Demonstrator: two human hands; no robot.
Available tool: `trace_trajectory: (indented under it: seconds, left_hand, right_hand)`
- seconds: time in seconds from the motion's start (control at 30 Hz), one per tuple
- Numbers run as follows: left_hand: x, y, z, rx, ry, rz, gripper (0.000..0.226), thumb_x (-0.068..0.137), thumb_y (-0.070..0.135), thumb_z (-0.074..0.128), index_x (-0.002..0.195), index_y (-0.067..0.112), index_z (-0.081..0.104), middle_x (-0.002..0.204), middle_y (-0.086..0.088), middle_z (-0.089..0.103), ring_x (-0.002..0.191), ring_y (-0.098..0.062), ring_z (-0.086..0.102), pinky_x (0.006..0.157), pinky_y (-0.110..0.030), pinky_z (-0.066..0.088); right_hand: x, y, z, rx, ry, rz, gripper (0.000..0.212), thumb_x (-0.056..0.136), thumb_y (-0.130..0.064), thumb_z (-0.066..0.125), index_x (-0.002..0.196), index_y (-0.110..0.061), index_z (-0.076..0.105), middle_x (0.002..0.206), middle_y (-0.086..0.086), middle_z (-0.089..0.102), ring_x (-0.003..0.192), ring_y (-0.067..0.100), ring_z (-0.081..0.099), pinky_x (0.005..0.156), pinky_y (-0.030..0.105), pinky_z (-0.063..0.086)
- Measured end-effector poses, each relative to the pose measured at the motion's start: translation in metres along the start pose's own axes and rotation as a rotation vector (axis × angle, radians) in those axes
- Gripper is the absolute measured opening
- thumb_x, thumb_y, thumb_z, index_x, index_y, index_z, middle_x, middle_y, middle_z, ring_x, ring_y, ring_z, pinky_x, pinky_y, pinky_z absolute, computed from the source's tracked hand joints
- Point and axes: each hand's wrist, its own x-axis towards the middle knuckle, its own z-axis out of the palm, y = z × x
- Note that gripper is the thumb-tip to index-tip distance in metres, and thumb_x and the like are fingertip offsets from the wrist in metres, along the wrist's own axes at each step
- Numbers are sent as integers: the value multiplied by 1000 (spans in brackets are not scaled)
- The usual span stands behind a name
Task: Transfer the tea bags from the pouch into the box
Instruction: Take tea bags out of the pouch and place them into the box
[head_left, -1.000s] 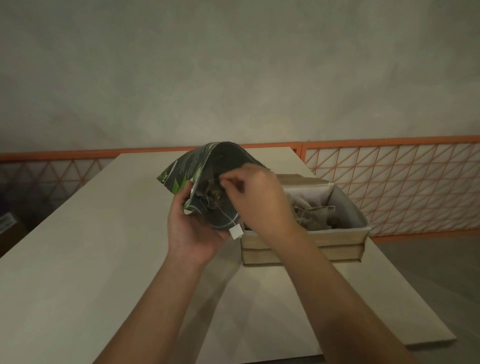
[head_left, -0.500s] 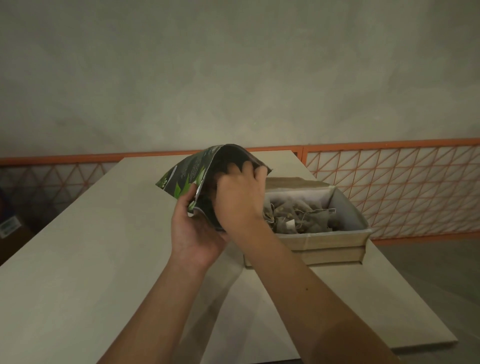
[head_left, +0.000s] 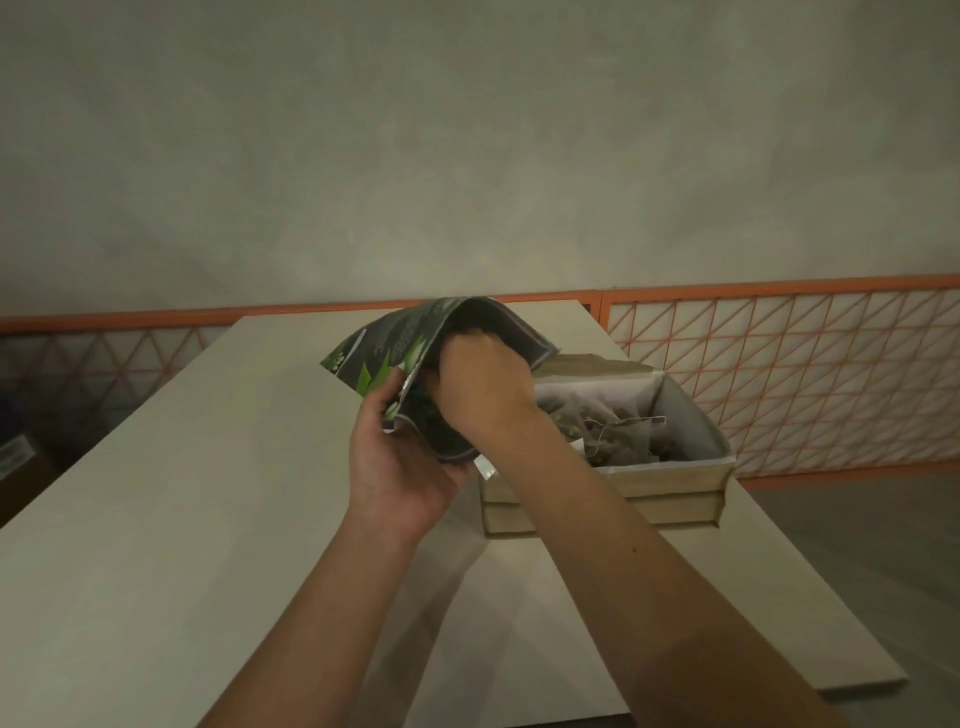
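Fingers (head_left: 470, 345) reach inside one pouch (head_left: 395, 348) beside one box (head_left: 675, 470).

1. The box (head_left: 670, 470) stands open-topped; tea bags (head_left: 618, 436) lie in it, with room above them.
2. The pouch (head_left: 415, 364), held above the table (head_left: 156, 519), overhangs the box's left edge.
3. The right hand (head_left: 485, 387) fills the pouch mouth.
4. The left hand (head_left: 400, 462) blocks the pouch's near lower edge.
5. The table's left side offers open passage.

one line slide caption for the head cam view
Left hand holds the open pouch while the right hand reaches inside, beside a box of tea bags.
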Motion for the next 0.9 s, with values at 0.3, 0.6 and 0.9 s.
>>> trace_trajectory:
  seconds: [0.3, 0.6, 0.9]
  left_hand:
    - [4, 11, -6, -26, 0, 4, 58, 78, 44, 66, 126, 12, 66, 124, -15, 70, 108, -32, 71, 94, -42, 57]
    - [10, 14, -12, -105, -33, -4, 61, 78, 44, 68, 132, 16, 64, 133, -21, 64, 118, -41, 64, 104, -48, 49]
    - [9, 14, -13, -87, -74, -7, 56, 81, 44, 65, 131, 18, 66, 135, -18, 63, 122, -38, 62, 101, -45, 51]
  right_hand:
    - [6, 13, -13, 300, -2, 50, 19, 89, -23, 60, 101, -18, 72, 97, 1, 72, 88, 20, 66, 70, 28, 52]
    - [-21, 49, -60, 907, 253, 179, 7, 84, -14, 69, 84, -18, 63, 84, -1, 70, 77, 11, 68, 69, 26, 57]
    - [-37, 114, -70, 1074, 272, 412, 8, 91, -6, 65, 96, 0, 61, 86, 17, 72, 60, 23, 70, 57, 28, 58]
